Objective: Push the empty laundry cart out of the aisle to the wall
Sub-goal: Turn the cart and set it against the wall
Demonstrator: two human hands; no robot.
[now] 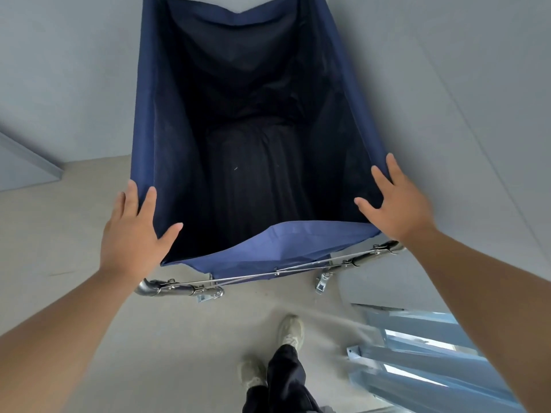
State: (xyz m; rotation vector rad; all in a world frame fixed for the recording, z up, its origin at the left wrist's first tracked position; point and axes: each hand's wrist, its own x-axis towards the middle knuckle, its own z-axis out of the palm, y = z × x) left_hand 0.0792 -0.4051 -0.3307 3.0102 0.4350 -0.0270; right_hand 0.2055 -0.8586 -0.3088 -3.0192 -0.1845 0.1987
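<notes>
Nearest the camera, two pale shoes (290, 329) and dark trousers (286, 374) are seen on a beige floor (149, 353). A light blue metal rack (417, 353) is cut off at the lower right corner.

Beyond the feet, the laundry cart (167, 129) is shown from above. Its steel tube frame (179, 289) and a caster (322, 283) are exposed below the sagging near edge of the dark blue fabric bag.

The left hand (134, 231) is laid on the bag's near left corner, with the fingers straight and spread and the thumb turned over the rim. The right hand (393, 198) is placed likewise on the near right corner, fingers splayed. Nothing is gripped by either hand. Nothing is seen lying inside the dark bag.

The cart's right side is set close along a grey wall (447, 84), and its far end is directed toward the wall behind. Whether contact is made cannot be told. A grey panel (24, 165) is seen at the left.
</notes>
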